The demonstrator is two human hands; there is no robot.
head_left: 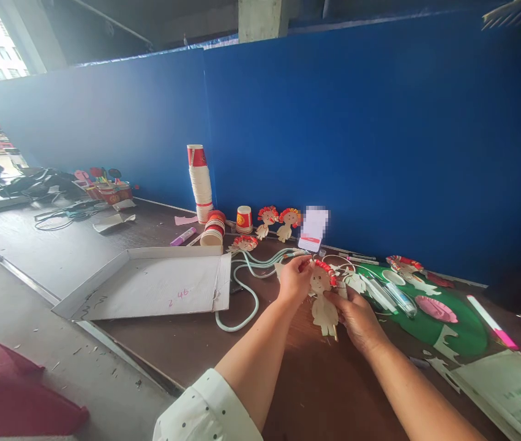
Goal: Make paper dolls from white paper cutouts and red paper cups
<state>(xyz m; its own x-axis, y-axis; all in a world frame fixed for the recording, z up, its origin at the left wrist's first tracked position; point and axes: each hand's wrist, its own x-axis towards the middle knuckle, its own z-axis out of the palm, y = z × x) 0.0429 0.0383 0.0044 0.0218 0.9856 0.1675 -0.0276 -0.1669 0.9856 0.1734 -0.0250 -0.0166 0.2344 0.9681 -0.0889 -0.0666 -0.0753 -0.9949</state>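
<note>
I hold up a paper doll (324, 314) cut from a paper cup, with a drawn face and red curled paper strips around its head. My left hand (295, 278) pinches at the upper left edge of the doll's head, by the red curls. Closed on the doll's right side near the neck is my right hand (358, 318), its thumb in front and the other fingers partly hidden. Two similar dolls, one (267, 222) beside another (289, 224), lean against the blue panel. A further red-fringed piece (244, 244) lies in front of them.
At the left lies a white cardboard tray (150, 285); a pale green cable (253, 306) loops beside it. Stacked paper cups (201, 187) stand by the blue panel (333, 135). Paper scraps, a pink fluted piece (436, 309) and a marker (492, 321) lie right, around a green mat (464, 331).
</note>
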